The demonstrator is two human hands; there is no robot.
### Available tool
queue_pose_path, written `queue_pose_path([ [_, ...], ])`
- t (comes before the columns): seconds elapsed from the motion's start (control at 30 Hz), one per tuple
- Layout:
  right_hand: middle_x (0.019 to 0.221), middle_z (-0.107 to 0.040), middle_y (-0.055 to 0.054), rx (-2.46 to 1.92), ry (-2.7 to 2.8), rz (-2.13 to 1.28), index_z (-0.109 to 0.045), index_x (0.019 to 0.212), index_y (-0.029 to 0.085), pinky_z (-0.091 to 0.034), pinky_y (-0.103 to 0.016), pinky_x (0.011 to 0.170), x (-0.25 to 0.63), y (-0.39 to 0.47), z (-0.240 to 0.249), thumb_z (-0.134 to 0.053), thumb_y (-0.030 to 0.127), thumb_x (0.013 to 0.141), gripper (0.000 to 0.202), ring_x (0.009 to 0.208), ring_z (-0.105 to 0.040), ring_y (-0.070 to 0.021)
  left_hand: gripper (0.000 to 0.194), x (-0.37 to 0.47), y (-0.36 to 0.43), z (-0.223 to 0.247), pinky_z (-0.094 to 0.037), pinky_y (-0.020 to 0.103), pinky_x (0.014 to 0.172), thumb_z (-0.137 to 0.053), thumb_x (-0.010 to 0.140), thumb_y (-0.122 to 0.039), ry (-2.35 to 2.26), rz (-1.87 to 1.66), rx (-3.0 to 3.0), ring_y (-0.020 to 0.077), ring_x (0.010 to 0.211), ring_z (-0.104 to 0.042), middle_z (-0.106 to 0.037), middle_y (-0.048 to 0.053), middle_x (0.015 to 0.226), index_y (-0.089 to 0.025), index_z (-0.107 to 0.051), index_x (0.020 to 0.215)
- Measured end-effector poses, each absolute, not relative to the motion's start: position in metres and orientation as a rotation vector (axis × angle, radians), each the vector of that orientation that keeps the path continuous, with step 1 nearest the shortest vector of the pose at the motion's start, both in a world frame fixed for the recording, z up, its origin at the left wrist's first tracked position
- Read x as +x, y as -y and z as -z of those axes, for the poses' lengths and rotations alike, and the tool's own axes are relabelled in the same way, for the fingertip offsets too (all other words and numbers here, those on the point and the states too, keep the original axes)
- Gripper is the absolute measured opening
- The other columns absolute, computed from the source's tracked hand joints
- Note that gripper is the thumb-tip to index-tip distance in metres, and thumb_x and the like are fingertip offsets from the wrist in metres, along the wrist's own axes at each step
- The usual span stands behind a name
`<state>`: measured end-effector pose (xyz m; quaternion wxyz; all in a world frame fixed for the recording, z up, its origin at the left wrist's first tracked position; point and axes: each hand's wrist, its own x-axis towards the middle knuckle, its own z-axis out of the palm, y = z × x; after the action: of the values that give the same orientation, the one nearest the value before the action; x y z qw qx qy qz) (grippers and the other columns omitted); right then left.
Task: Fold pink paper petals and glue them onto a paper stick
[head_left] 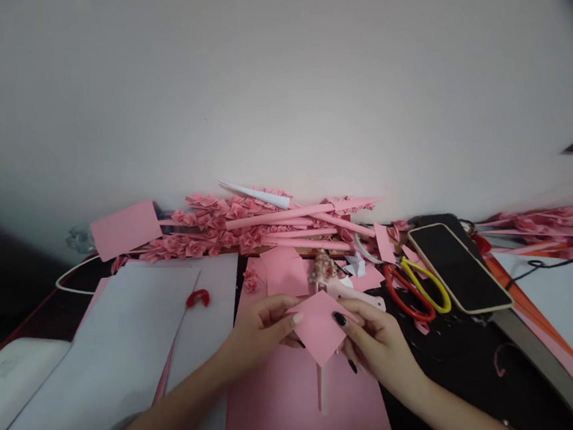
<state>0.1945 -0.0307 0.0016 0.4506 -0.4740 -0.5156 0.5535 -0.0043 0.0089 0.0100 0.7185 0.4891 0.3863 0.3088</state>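
Between my two hands is a small pink paper square point(321, 332), turned so that one corner points towards me. My left hand point(270, 323) pinches its left corner with the thumb on top. On the right corner, the dark-nailed thumb of my right hand point(372, 334) presses down, its fingers curled underneath. Below the square lies a large pink sheet point(303, 407) with a thin pale pink strip point(323, 392) on it. Just beyond my hands are a pale pink glue gun point(358, 294), partly hidden, and a stack of pink paper squares point(285, 272).
Paper-flower stems point(267, 223) are heaped along the wall. Red-and-yellow-handled scissors point(411, 294) and a phone point(459, 267) lie to the right. White sheets point(126, 336), a red curved object point(197, 298) and a white device point(23, 365) are at left.
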Motion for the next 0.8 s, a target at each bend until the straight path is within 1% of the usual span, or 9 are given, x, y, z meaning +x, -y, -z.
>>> queue_pose_path([
  [0.1, 0.049, -0.05, 0.005, -1.145, 1.275, -1.403, -0.06, 0.101, 0.014, -0.034, -0.019, 0.034, 0.194, 0.03, -0.003, -0.056, 0.038, 0.084, 0.03, 0.032, -0.042, -0.0064, 0.033, -0.006, -0.01, -0.01, -0.053, 0.027, 0.065, -0.065, 0.076, -0.036, -0.888, -0.682, 1.048, 0.0153, 0.072, -0.064, -0.069, 0.006, 0.084, -0.014, -0.066, 0.099],
  [0.2, 0.05, -0.054, 0.004, -1.125, 1.273, -1.449, -0.061, 0.104, 0.016, -0.036, -0.019, 0.033, 0.193, 0.029, -0.004, -0.059, 0.035, 0.082, 0.029, 0.032, -0.044, -0.0068, 0.033, -0.007, -0.01, -0.01, -0.054, 0.028, 0.066, -0.066, 0.074, -0.036, -0.906, -0.68, 1.039, 0.0158, 0.071, -0.064, -0.07, 0.007, 0.084, -0.014, -0.067, 0.099],
  [0.3, 0.049, -0.053, 0.004, -1.063, 1.224, -1.473, -0.064, 0.101, 0.018, -0.038, -0.019, 0.034, 0.194, 0.029, -0.004, -0.059, 0.033, 0.082, 0.025, 0.032, -0.046, -0.0076, 0.028, -0.008, -0.009, -0.009, -0.054, 0.03, 0.069, -0.066, 0.074, -0.033, -0.896, -0.671, 1.007, 0.0153, 0.07, -0.064, -0.07, 0.007, 0.088, -0.016, -0.069, 0.096],
  [0.4, 0.051, -0.056, 0.001, -0.957, 1.12, -1.563, -0.069, 0.094, 0.017, -0.04, -0.021, 0.038, 0.196, 0.029, -0.004, -0.061, 0.031, 0.079, 0.022, 0.036, -0.05, -0.0094, 0.019, -0.012, -0.009, -0.007, -0.053, 0.03, 0.072, -0.066, 0.074, -0.029, -0.844, -0.683, 0.971, 0.0152, 0.071, -0.065, -0.07, 0.006, 0.088, -0.017, -0.072, 0.087],
  [0.53, 0.056, -0.059, -0.003, -0.815, 1.002, -1.675, -0.072, 0.086, 0.013, -0.042, -0.023, 0.038, 0.199, 0.028, -0.004, -0.061, 0.044, 0.074, 0.035, 0.04, -0.055, -0.0131, 0.022, -0.013, -0.008, -0.006, -0.053, 0.031, 0.074, -0.062, 0.075, -0.033, -0.758, -0.666, 0.971, 0.0177, 0.075, -0.065, -0.07, 0.007, 0.082, -0.015, -0.072, 0.084],
  [0.6, 0.054, -0.059, -0.003, -0.871, 1.017, -1.659, -0.071, 0.082, 0.012, -0.042, -0.023, 0.037, 0.198, 0.028, -0.004, -0.059, 0.046, 0.076, 0.036, 0.04, -0.056, -0.0129, 0.024, -0.01, -0.008, -0.007, -0.053, 0.031, 0.07, -0.064, 0.075, -0.036, -0.815, -0.647, 1.03, 0.0171, 0.07, -0.065, -0.069, 0.007, 0.076, -0.014, -0.072, 0.081],
  [0.67, 0.051, -0.058, -0.001, -1.013, 1.062, -1.608, -0.068, 0.076, 0.013, -0.041, -0.02, 0.037, 0.195, 0.028, -0.004, -0.063, 0.038, 0.078, 0.025, 0.037, -0.054, -0.0099, 0.023, -0.006, -0.007, -0.008, -0.052, 0.029, 0.067, -0.068, 0.072, -0.034, -0.882, -0.638, 1.112, 0.0162, 0.067, -0.063, -0.068, 0.006, 0.072, -0.012, -0.071, 0.078],
  [0.7, 0.05, -0.057, 0.001, -1.081, 1.09, -1.579, -0.067, 0.073, 0.013, -0.042, -0.019, 0.037, 0.194, 0.027, -0.004, -0.067, 0.034, 0.076, 0.02, 0.036, -0.053, -0.0091, 0.021, -0.005, -0.007, -0.009, -0.052, 0.028, 0.066, -0.069, 0.07, -0.032, -0.897, -0.645, 1.144, 0.0163, 0.068, -0.063, -0.068, 0.007, 0.074, -0.012, -0.071, 0.079],
  [0.8, 0.057, -0.059, 0.002, -1.192, 1.112, -1.537, -0.065, 0.082, 0.016, -0.043, -0.019, 0.034, 0.191, 0.027, -0.007, -0.071, 0.031, 0.072, 0.02, 0.033, -0.053, -0.0078, 0.023, -0.002, -0.006, -0.012, -0.052, 0.029, 0.068, -0.068, 0.07, -0.028, -0.875, -0.66, 1.174, 0.0187, 0.076, -0.064, -0.069, 0.008, 0.088, -0.014, -0.07, 0.088],
])
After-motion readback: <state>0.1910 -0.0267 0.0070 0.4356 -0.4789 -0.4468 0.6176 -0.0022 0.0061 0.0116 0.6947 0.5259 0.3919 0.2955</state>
